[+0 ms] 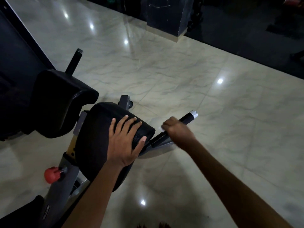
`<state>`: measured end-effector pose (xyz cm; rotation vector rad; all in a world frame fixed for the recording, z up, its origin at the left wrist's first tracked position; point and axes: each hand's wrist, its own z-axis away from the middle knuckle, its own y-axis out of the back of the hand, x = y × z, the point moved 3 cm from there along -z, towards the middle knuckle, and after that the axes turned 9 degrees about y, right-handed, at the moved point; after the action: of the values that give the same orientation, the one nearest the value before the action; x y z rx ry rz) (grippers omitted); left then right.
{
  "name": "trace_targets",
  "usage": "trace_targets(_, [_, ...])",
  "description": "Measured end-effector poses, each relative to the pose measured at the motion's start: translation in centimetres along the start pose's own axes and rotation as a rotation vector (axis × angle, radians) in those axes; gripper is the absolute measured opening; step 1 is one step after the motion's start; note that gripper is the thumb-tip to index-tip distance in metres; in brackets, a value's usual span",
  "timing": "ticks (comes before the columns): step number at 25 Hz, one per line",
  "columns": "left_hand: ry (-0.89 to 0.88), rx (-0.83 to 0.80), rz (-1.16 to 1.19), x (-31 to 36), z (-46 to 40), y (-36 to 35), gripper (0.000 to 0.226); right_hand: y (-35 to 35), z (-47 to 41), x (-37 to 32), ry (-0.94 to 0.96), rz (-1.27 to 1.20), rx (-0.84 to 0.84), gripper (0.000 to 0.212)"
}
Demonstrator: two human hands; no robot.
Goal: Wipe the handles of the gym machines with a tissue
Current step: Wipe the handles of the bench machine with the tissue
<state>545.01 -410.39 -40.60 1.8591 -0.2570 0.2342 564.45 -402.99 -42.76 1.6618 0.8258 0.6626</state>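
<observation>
A black machine handle [187,118] with a silver end cap sticks out to the right of a black arm pad [100,129]. My right hand [176,130] is wrapped around the middle of this handle, blurred by motion. A small bit of white tissue [162,128] shows at the left edge of the fist. Fingers spread, my left hand [125,140] lies flat on top of the arm pad and holds nothing. A second black handle [74,60] rises at the far left behind another pad [60,99].
A red adjustment knob [51,175] sits on the grey machine frame at lower left. Glossy marble floor tiles [213,96] stretch to the right and ahead. A dark pillar [166,15] and dark rubber flooring lie at the back.
</observation>
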Motion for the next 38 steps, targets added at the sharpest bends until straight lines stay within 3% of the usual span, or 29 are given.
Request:
trace_targets(3, [-0.001, -0.002, -0.004, -0.1, 0.0, 0.0, 0.052, -1.5, -1.6, -3.3, 0.079, -0.048, -0.209, 0.008])
trace_targets(6, [-0.003, -0.003, 0.004, 0.0, 0.0, 0.0, 0.052, -0.3, -1.5, -1.0, 0.159, 0.134, -0.245, 0.018])
trace_targets(11, [0.002, -0.001, 0.002, -0.1, 0.0, 0.1, 0.052, 2.2, -0.2, 5.6, -0.013, 0.288, -0.327, 0.033])
trace_targets(14, [-0.002, 0.007, -0.004, -0.1, -0.1, 0.0, 0.052, 2.4, -0.4, 5.4, -0.085, 0.264, -0.278, 0.038])
trace_targets(20, [0.001, -0.002, -0.012, 0.0, -0.1, 0.0, 0.053, -0.7, -1.2, -2.9, 0.243, 0.094, -0.202, 0.021])
trace_targets(25, [-0.005, 0.003, 0.001, 0.1, 0.0, 0.0, 0.053, -0.4, -0.5, -0.9, 0.234, 0.213, -0.155, 0.013])
trace_targets(32, [0.001, -0.003, -0.001, 0.0, 0.0, -0.1, 0.054, 1.8, 1.0, 6.1, -0.056, 0.278, -0.195, 0.021])
trace_targets(38, [-0.014, -0.026, -0.021, 0.1, -0.1, -0.2, 0.052, 1.6, 2.1, 4.9, -0.351, 0.101, 0.004, 0.023])
